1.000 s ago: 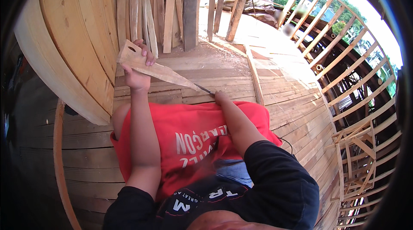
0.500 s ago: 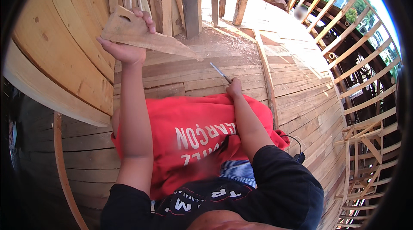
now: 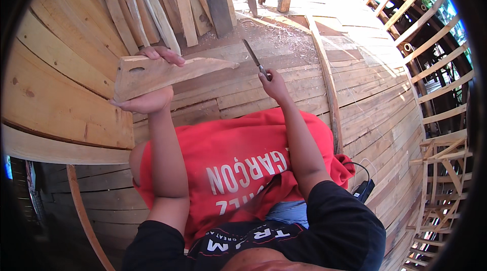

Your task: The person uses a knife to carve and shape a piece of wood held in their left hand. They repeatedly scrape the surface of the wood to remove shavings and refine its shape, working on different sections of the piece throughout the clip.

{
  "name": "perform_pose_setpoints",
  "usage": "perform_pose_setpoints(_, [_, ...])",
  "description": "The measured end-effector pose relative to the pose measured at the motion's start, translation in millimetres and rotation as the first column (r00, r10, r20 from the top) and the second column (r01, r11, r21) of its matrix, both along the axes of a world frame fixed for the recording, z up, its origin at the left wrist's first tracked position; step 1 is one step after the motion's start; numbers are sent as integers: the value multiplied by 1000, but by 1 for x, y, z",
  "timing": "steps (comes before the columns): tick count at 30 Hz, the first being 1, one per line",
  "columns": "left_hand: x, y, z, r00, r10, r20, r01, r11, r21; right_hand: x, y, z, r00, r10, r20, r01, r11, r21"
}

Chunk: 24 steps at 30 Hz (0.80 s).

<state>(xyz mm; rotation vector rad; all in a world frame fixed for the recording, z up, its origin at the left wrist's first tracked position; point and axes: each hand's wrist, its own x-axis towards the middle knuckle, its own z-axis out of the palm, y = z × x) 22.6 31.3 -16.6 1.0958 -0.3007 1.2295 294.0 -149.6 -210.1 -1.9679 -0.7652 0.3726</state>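
Two hands at work, our left hand (image 3: 147, 99) clamping around the wide end of a tapered wood piece (image 3: 162, 72) raised over the plank floor (image 3: 355, 93), our right hand (image 3: 274, 84) closing tight on a knife (image 3: 253, 58), blade pointing up, red cloth (image 3: 228, 159) lying across our lap.

Open planking (image 3: 284, 86) lies between your hands; leaning boards (image 3: 182, 2) block ahead, curved hull wall (image 3: 56, 83) crowds your left.
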Motion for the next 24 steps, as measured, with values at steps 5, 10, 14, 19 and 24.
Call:
perform_pose_setpoints(5, [20, -6, -5, 991, -74, 110, 81, 995, -62, -7, 16, 30, 944, 144, -297, -151, 989, 0])
perform_pose_setpoints(10, [22, -1, 5, 994, -49, 96, 46, 998, 35, -7, 15, 38, 996, 81, -47, -82, 996, -32])
perform_pose_setpoints(14, [25, -14, 37, 942, 322, -93, -333, 932, -143, -9, 14, 60, 999, 25, -25, -24, 1000, 16])
perform_pose_setpoints(19, [-10, -1, 21, 991, 103, -81, -116, 979, -168, -38, 7, 123, 995, 0, -100, 9, 996, 89])
perform_pose_setpoints(24, [-18, -3, 28, 995, 8, -101, -11, 999, -32, -49, 19, 103, 973, 185, -137, -166, 976, 140])
